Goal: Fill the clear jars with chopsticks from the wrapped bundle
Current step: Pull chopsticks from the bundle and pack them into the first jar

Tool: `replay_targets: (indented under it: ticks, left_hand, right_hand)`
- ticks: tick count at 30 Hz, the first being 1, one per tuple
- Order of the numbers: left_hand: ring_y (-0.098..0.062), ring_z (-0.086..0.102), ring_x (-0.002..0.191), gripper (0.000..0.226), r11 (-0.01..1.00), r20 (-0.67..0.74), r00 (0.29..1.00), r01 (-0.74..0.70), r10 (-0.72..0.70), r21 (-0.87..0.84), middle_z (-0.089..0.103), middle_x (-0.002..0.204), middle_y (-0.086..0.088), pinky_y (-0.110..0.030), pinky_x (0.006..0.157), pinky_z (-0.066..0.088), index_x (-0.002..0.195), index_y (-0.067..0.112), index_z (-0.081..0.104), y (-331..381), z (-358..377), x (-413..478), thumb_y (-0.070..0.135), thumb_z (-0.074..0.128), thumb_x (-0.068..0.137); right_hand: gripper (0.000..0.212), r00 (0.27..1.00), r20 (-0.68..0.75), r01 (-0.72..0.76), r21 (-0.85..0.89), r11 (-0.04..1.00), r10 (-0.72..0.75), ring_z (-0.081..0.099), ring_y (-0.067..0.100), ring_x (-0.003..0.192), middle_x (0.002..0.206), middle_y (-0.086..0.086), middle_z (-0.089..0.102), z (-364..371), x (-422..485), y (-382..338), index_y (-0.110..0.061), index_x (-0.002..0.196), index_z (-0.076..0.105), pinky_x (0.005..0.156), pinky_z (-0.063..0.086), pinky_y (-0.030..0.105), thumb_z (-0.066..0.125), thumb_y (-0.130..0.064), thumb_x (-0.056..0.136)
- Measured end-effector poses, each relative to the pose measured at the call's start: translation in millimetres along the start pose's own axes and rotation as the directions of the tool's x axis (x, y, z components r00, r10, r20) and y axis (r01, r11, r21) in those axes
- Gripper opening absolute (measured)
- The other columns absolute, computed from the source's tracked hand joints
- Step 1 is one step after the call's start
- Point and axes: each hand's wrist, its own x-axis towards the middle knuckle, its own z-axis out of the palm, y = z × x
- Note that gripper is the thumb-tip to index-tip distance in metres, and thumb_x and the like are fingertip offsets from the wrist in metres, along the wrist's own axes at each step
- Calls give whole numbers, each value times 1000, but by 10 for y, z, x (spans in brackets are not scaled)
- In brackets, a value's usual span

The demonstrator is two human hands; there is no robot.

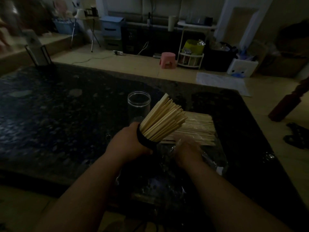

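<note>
Dim light, dark speckled table (66, 114). Left hand (128, 144) wrapped tight round the base of the fanned chopsticks (163, 121), which splay up and to the right out of a black collar (145, 138); cannot tell whether a jar body sits inside that fist. Empty clear jar (138, 106) upright just beyond the left hand, mouth open, nothing in it. Wrapped bundle (197, 129) lies flat right of centre, still thick with sticks, its clear plastic wrap (215, 161) loose and crumpled toward the near edge. Right hand (187, 153) blurred, low over the near end of the bundle and touching or just above the wrap; whether it is pinching anything cannot be told. Judgement: one large batch is out of the bundle and gathered, but the visible jar is unfilled and much stock remains, so the task looks early to midway.
</note>
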Motion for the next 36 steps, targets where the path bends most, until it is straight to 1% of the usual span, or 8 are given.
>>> replay_targets:
  ticks: [3, 9, 17, 19, 22, 25, 28, 36]
  left_hand:
    - [-11, 52, 93, 89, 1000, -1, 1000, 7, -7, 0, 59, 114, 5, -29, 81, 46, 134, 28, 42, -17, -5, 3, 39, 87, 58]
    - [-16, 58, 104, 91, 1000, -13, 1000, 2, -2, 7, 60, 119, 3, -30, 84, 48, 135, 28, 42, -28, 8, 5, 40, 88, 57]
    - [-13, 56, 97, 92, 1000, -12, 1000, -3, 3, -9, 60, 116, 5, -29, 81, 48, 135, 29, 41, -38, 9, 3, 39, 88, 57]
    - [-10, 53, 92, 92, 1000, -14, 1000, -7, 6, -6, 60, 115, 5, -29, 80, 48, 135, 29, 41, -39, 10, 5, 40, 88, 57]
    - [-9, 50, 90, 90, 1000, -14, 1000, -12, 12, -2, 60, 116, 4, -28, 79, 46, 134, 28, 42, -37, 9, 4, 39, 88, 57]
    - [-8, 49, 90, 90, 1000, -15, 1000, -20, 19, -11, 60, 115, 4, -27, 78, 44, 134, 28, 43, -35, 12, -1, 37, 88, 57]
    - [-8, 51, 92, 90, 1000, -9, 1000, -12, 12, -28, 59, 115, 5, -27, 79, 46, 134, 28, 43, -34, 7, -10, 37, 88, 57]
    - [-15, 57, 102, 93, 1000, -18, 1000, -7, 7, -15, 60, 117, 4, -31, 85, 49, 136, 28, 42, -25, 7, -19, 37, 89, 56]
  right_hand:
    - [52, 1000, 10, -8, -28, 1000, 9, 50, 29, 122, 134, 6, 53, -36, 73, -7, -24, 129, 54, 104, 38, 37, 63, -39, 81]
    - [67, 999, 20, 44, -102, 994, -42, 45, 31, 126, 139, 3, 46, -76, 149, -7, -26, 132, 50, 107, 35, 43, 70, -52, 74]
    - [34, 995, -9, 94, -163, 982, -97, 51, 27, 123, 134, 5, 55, -32, 117, 26, -27, 128, 54, 104, 36, 38, 48, -33, 96]
    - [35, 991, -44, 118, -154, 981, -126, 53, 29, 118, 131, 5, 57, -77, 121, 9, -29, 125, 56, 102, 40, 38, 55, -35, 91]
    - [43, 994, 42, 106, -103, 989, -102, 51, 30, 119, 131, 4, 55, -156, 134, -28, -31, 122, 57, 103, 39, 43, 65, -43, 82]
    - [37, 991, 82, 119, -112, 986, -110, 50, 29, 121, 131, 5, 54, -188, 131, -12, -27, 119, 57, 101, 38, 41, 63, -41, 85]
    - [28, 988, 35, 153, -58, 987, -151, 58, 27, 111, 123, 6, 61, -179, 94, 10, -23, 115, 61, 94, 46, 34, 59, -33, 88]
    - [37, 986, -13, 166, -61, 984, -167, 53, 28, 118, 132, 11, 55, -130, 11, 37, -19, 130, 52, 98, 44, 34, 54, -22, 93]
